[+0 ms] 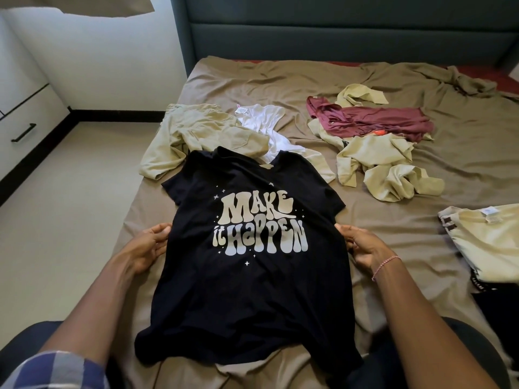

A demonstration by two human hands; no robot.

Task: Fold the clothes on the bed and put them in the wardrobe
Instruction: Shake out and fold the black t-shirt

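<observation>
Black printed cotton tee (252,290) flat, both hands pinching side edges, rumpled brown sheet (280,88)

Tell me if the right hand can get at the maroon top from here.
Probably yes, with a stretch: nothing stands between the right hand and the maroon top, only sheet and pale clothes. It must first release the black T-shirt.

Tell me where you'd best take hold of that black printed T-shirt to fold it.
By its two side edges, just below the sleeves, one hand from each side. The black T-shirt lies spread out, print up, collar pointing away, so both edges are exposed; the left hand and right hand pinch there.
</observation>
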